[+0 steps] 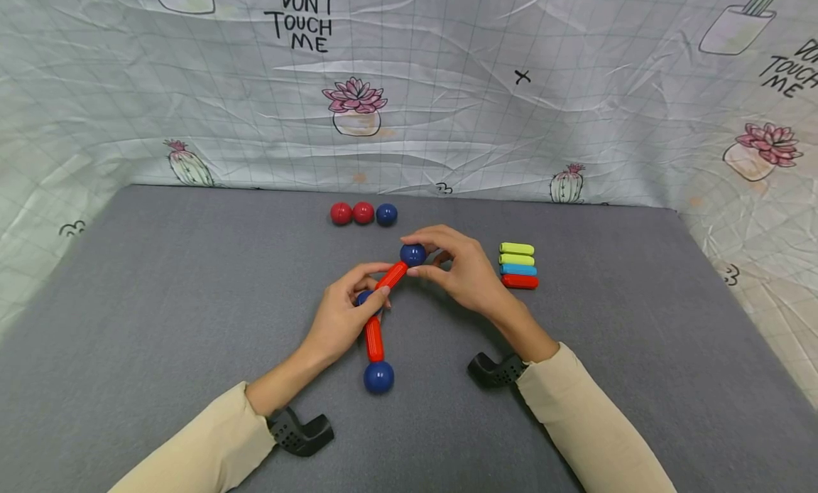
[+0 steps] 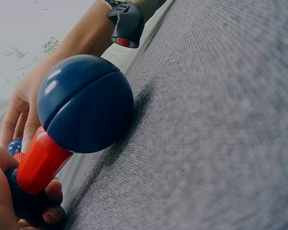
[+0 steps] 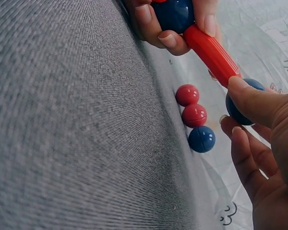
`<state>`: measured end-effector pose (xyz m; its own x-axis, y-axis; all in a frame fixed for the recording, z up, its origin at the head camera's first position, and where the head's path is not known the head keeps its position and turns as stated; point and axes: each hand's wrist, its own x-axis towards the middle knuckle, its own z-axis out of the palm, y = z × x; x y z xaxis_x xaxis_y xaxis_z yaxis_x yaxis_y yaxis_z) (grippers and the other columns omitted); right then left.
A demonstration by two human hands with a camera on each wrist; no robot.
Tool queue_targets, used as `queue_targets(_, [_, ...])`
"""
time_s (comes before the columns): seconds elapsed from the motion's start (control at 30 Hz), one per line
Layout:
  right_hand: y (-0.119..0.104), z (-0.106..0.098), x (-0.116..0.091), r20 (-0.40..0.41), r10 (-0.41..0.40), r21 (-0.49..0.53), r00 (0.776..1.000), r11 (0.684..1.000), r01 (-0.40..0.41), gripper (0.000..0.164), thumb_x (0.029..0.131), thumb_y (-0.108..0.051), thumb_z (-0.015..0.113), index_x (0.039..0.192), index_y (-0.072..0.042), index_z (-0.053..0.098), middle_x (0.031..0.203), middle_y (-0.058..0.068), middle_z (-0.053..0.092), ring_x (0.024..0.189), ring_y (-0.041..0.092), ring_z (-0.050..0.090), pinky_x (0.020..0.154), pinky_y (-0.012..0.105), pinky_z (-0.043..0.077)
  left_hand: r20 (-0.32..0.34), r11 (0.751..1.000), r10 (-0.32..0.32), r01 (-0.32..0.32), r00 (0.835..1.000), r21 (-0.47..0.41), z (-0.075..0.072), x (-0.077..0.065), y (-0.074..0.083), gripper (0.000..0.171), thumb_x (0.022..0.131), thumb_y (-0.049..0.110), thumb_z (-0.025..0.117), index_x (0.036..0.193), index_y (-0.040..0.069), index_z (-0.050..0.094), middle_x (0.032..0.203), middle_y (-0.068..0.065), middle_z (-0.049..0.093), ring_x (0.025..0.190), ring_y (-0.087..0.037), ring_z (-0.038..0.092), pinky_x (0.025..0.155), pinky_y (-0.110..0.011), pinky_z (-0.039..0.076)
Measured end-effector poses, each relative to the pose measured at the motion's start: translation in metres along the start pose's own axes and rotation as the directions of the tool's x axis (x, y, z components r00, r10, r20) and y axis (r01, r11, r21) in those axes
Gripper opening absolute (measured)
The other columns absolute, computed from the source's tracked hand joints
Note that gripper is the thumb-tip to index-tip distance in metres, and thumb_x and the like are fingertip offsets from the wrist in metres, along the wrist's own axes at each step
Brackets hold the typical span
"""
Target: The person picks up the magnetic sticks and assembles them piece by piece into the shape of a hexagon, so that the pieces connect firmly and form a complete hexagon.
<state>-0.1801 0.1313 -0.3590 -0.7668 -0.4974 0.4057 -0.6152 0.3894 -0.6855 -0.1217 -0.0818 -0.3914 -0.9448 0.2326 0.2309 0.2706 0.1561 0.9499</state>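
Three blue balls and two red rods form one bent chain. My left hand (image 1: 344,312) grips its middle blue ball (image 3: 175,15), with the thumb lying along the upper red rod (image 3: 213,55). At the far end of that rod, my right hand (image 1: 463,269) pinches a blue ball (image 1: 412,254) between thumb and fingers. The lower red rod (image 1: 374,339) runs from the middle ball toward the near side and ends in another blue ball (image 2: 86,103). Fingers partly hide the middle ball in the head view.
Behind the hands, two red balls (image 1: 352,213) and a loose blue ball (image 1: 386,214) stand in a row on the grey table (image 1: 211,280). Right of my right hand lie two yellow-green rods (image 1: 516,254), a light blue rod (image 1: 518,270) and a red rod (image 1: 520,282). A printed cloth (image 1: 447,109) hangs behind.
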Motion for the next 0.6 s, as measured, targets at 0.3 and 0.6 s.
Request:
queue_targets(0.3, [-0.0008,-0.0028,-0.0001,0.039,0.010,0.022,0.999,1.000,-0.011,0.042,0.083,-0.015,0.075,0.124,-0.013,0.065,0.120,-0.001,0.060,0.094,0.013,0.059,0.075,0.030,0.053,0.017,0.999,-0.001,0.001,1.000,-0.048,0.0000,0.0006,0.0004,0.029,0.096,0.015,0.060,0.125,0.014,0.059,0.079,-0.006,0.065,0.056,-0.019,0.053,0.051,-0.026,0.040])
queue_targets(0.6, [-0.0043,0.0025,-0.0001,0.075,-0.004,0.085,0.997,0.996,-0.003,0.038,0.088,-0.013,0.069,0.126,-0.007,0.063,0.120,0.002,0.061,0.098,0.015,0.061,0.076,0.030,0.053,0.092,0.964,-0.004,0.029,0.996,-0.263,-0.0019,-0.0001,-0.0010,0.040,0.099,0.010,0.053,0.138,0.005,0.043,0.082,-0.022,0.063,0.063,-0.029,0.064,0.060,-0.034,0.054])
